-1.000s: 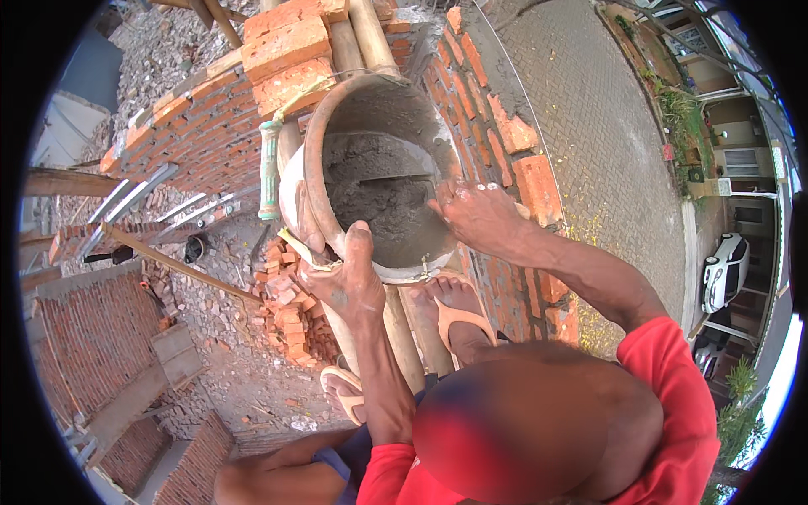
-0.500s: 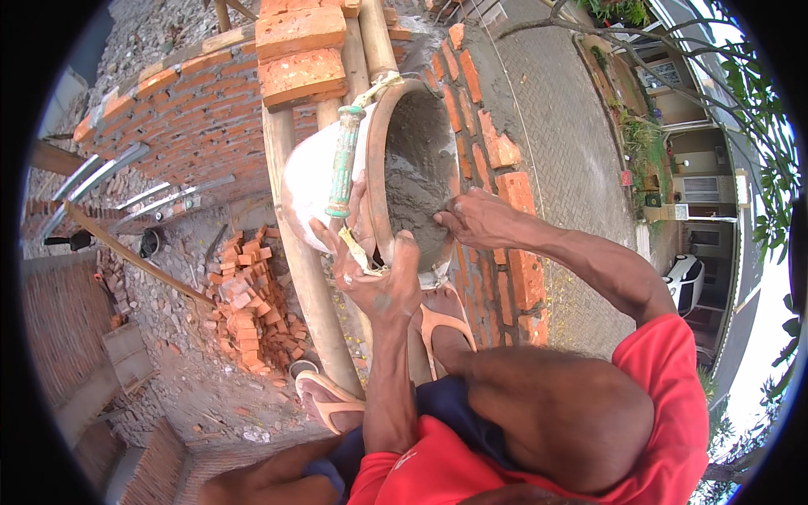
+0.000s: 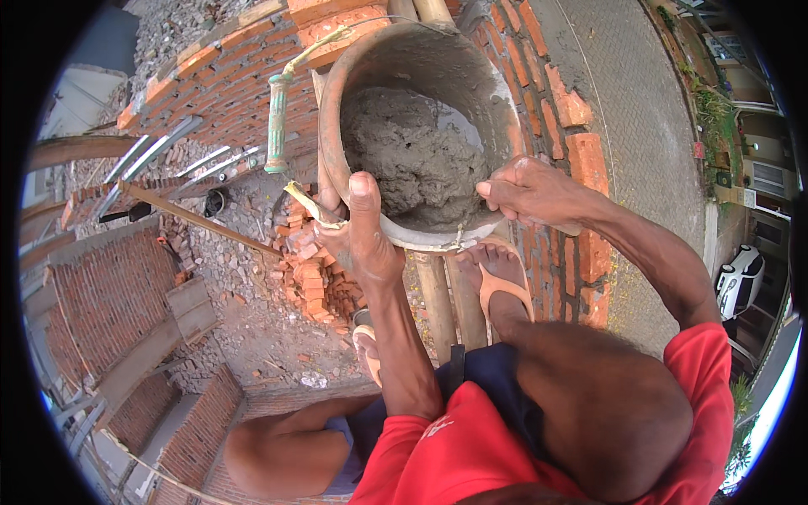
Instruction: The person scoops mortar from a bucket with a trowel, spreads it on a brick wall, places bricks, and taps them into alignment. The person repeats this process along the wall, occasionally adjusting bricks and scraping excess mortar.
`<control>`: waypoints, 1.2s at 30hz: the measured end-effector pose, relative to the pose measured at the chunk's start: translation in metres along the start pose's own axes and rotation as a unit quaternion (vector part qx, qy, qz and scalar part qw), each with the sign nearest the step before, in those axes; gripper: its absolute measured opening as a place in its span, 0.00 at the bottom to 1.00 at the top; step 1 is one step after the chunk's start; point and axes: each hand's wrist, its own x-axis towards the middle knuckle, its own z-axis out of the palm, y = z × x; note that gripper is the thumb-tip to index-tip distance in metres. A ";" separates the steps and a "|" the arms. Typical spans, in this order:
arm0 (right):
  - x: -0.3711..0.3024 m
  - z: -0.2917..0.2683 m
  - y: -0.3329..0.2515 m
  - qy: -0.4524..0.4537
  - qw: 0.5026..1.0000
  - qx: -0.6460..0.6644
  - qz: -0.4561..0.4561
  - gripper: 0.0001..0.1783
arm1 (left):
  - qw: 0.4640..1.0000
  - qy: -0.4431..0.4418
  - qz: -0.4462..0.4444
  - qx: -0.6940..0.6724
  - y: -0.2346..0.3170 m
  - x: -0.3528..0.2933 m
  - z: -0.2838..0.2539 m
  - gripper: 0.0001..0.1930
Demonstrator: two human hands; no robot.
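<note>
A round bucket (image 3: pixel 497 88) of wet grey mortar (image 3: pixel 408 156) stands mouth-up in front of me, its rim smeared with mortar. On its near left rim my left hand (image 3: pixel 368 244) is closed, thumb over the edge and the other fingers on the outside wall, partly hidden. My right hand (image 3: pixel 536 194) grips the near right rim, fingers curled, fingertips at the mortar's edge. A wire handle with a worn green grip (image 3: pixel 278 124) sticks out past the bucket's left side. A pale strip of cloth or cord (image 3: pixel 310 202) is tied by my left hand.
Wooden poles (image 3: pixel 436 307) lie under the bucket and my sandalled foot (image 3: pixel 503 286). To the right runs a brick wall (image 3: pixel 589 215) with a paved road beyond. Far below on the left lie a heap of bricks (image 3: pixel 311 282) and rubble. Bricks (image 3: pixel 337 29) are stacked behind the bucket.
The bucket has swung from lying tilted, mouth to the right, to mouth-up and nearer me. Both hands stay at its rim. The handle grip has shifted left of the bucket.
</note>
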 end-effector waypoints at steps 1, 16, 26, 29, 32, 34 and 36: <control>-0.001 -0.002 -0.004 -0.002 1.000 0.010 -0.007 0.33 | 1.000 -0.001 0.003 0.007 0.001 0.002 -0.001 0.31; -0.073 -0.013 0.012 0.082 0.960 0.265 -0.017 0.26 | 0.846 0.168 -0.275 -0.426 0.037 0.057 -0.070 0.35; -0.169 -0.045 0.135 0.360 0.849 0.367 0.120 0.23 | 0.951 0.071 -0.181 -0.239 -0.007 0.051 -0.127 0.30; -0.153 -0.061 0.181 0.392 0.833 0.360 0.151 0.23 | 0.995 0.077 -0.018 0.062 -0.013 0.047 -0.120 0.29; -0.129 -0.069 0.217 0.395 0.826 0.366 0.163 0.24 | 0.995 0.081 -0.039 0.039 -0.011 0.049 -0.112 0.30; -0.110 -0.071 0.232 0.395 0.828 0.361 0.167 0.24 | 0.996 0.068 -0.033 0.051 -0.010 0.049 -0.109 0.30; -0.089 -0.068 0.239 0.432 0.824 0.327 0.163 0.26 | 0.997 0.043 -0.022 0.061 -0.008 0.050 -0.111 0.30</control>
